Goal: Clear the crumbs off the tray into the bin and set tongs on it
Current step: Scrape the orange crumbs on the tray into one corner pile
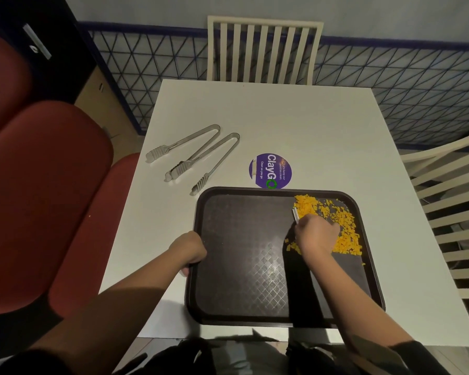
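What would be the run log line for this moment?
left hand: grips tray edge | right hand: sweeping orange crumbs | tongs: on table

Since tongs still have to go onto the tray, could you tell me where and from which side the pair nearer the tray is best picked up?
Probably mid-shaft on the tongs nearer the tray, pinching both arms together from above. They lie flat on the white table, bend pointing away, ridged tips close to the tray corner. The other tongs cross one arm, so lift straight up.
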The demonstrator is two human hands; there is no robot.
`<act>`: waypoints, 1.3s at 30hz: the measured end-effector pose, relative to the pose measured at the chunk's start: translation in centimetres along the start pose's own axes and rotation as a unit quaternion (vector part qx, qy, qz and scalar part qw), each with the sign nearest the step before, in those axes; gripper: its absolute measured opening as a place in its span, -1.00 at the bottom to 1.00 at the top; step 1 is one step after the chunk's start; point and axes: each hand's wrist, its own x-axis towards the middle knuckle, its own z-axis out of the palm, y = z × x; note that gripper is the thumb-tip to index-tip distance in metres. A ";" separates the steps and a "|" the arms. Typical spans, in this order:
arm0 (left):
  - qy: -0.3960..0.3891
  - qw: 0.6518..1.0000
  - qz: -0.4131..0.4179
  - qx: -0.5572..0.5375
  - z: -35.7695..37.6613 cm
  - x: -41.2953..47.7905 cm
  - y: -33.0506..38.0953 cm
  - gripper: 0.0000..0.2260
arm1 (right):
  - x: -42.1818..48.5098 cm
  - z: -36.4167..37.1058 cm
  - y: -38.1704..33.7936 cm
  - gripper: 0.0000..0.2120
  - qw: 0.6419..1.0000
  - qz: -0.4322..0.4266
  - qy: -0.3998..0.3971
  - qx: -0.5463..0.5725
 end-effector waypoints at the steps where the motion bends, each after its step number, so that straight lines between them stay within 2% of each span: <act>1: -0.001 1.000 -0.001 -0.001 0.0 0.0 0.0 -0.79 | -0.4 -0.1 0.1 -0.77 1.000 -0.009 0.009 0.017; 4: -0.004 1.000 -0.005 -0.002 -0.1 0.1 0.0 -0.78 | -2.8 0.2 -0.7 -0.84 0.995 -0.083 0.004 0.063; 7: -0.003 1.000 -0.007 -0.001 -0.1 0.2 0.0 -0.77 | -5.7 1.4 -2.4 -0.83 0.985 -0.163 -0.041 0.023; 9: -0.003 1.000 -0.006 0.001 -0.1 0.3 0.0 -0.78 | -6.3 2.0 -2.4 -0.86 0.981 -0.185 -0.040 0.028; 15: -0.003 1.000 -0.002 0.008 -0.2 0.1 0.1 -0.79 | -2.8 1.6 2.8 -0.82 0.995 -0.098 0.007 0.032; 19: -0.001 1.000 -0.006 0.014 -0.2 0.0 0.2 -0.78 | -1.4 1.1 5.0 -0.84 0.997 -0.075 0.020 0.009; 22: 0.003 1.000 -0.006 0.011 -0.1 0.1 0.2 -0.79 | -1.0 0.3 6.3 -0.84 0.998 -0.048 0.030 0.040; 24: 0.005 1.000 -0.007 0.007 -0.1 0.0 0.2 -0.80 | -1.8 -0.1 6.8 -0.89 0.994 -0.070 0.041 0.070; 26: 0.004 1.000 -0.010 0.004 -0.2 0.1 0.3 -0.79 | -3.4 0.0 6.6 -0.93 0.989 -0.130 0.027 0.069; 30: 0.001 1.000 -0.007 0.008 -0.2 -0.2 0.4 -0.79 | -5.3 1.8 6.9 -0.83 0.975 -0.216 0.014 0.041; 39: 0.006 1.000 -0.004 0.001 -0.1 -0.4 0.4 -0.79 | -0.3 0.9 12.9 -0.93 0.976 -0.200 0.073 0.036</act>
